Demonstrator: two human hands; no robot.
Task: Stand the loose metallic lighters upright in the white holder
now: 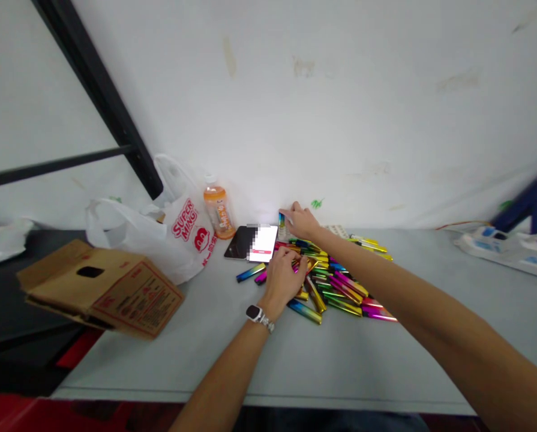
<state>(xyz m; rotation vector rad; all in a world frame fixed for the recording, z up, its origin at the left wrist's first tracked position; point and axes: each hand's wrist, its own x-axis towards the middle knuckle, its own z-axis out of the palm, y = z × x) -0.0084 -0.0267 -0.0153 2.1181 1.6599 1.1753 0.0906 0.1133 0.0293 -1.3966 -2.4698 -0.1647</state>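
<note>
Shiny metallic tubes that look like lighters, in blue, gold, green, pink and purple, lie in a loose pile on the grey table. My left hand, with a watch on its wrist, rests in the pile with bent fingers; an orange-gold lighter shows at its thumb, though the grip is partly hidden. Farther back, near the wall, my right hand has its fingers closed at an upright blue-and-yellow lighter. Behind the right wrist a pale holder with small holes is partly covered.
Left of the pile lie a phone with a lit screen and a dark device. Beyond them stand an orange drink bottle, a white plastic bag and an open cardboard box. A power strip sits far right.
</note>
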